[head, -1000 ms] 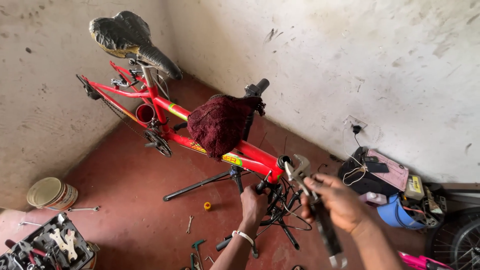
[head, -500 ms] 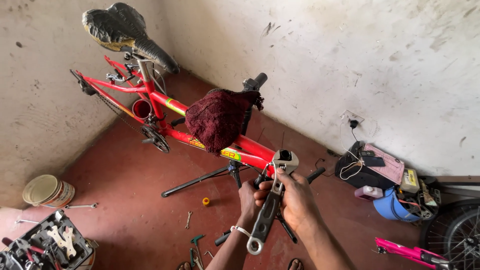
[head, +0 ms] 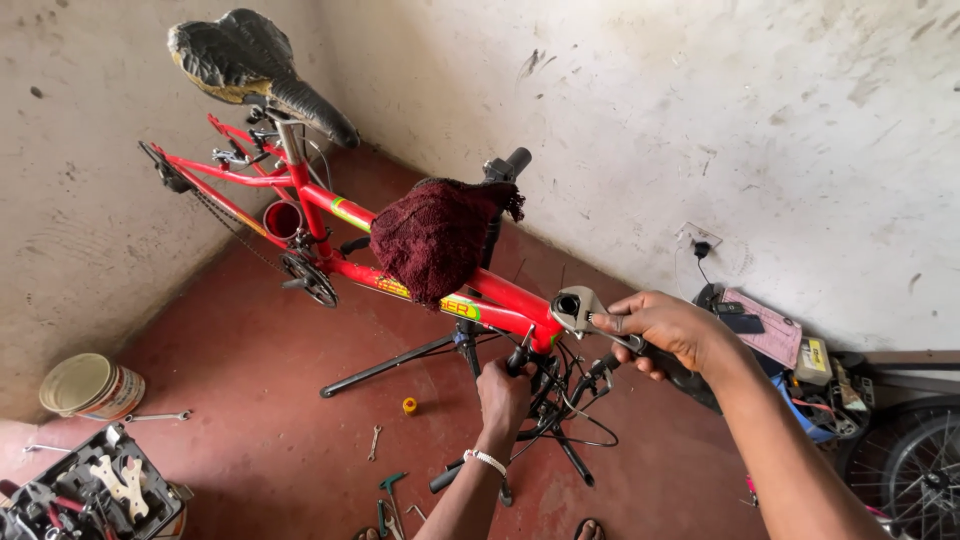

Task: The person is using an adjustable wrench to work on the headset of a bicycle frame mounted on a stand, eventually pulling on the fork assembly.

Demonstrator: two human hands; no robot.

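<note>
A red bicycle frame [head: 350,215] stands clamped on a black repair stand [head: 385,365], black saddle [head: 245,60] at the far end. A dark red rag [head: 435,235] hangs over its top tube. My right hand [head: 665,330] grips the handle of an adjustable wrench [head: 580,310], whose jaws sit at the front of the frame, at the head tube. Just below, my left hand [head: 502,392] is wrapped round the black handlebar area under the head tube, among loose cables [head: 575,415]. A white band circles my left wrist.
On the red floor lie a tool tray [head: 85,495], a tin can [head: 90,385], small spanners [head: 160,416] and a yellow cap [head: 409,405]. Bags and boxes [head: 775,345] sit by the right wall, beside a bicycle wheel [head: 915,470].
My right hand swung the wrench from hanging low beside the frame up to the head tube, and its jaws now sit there. My left hand stayed on the handlebar area.
</note>
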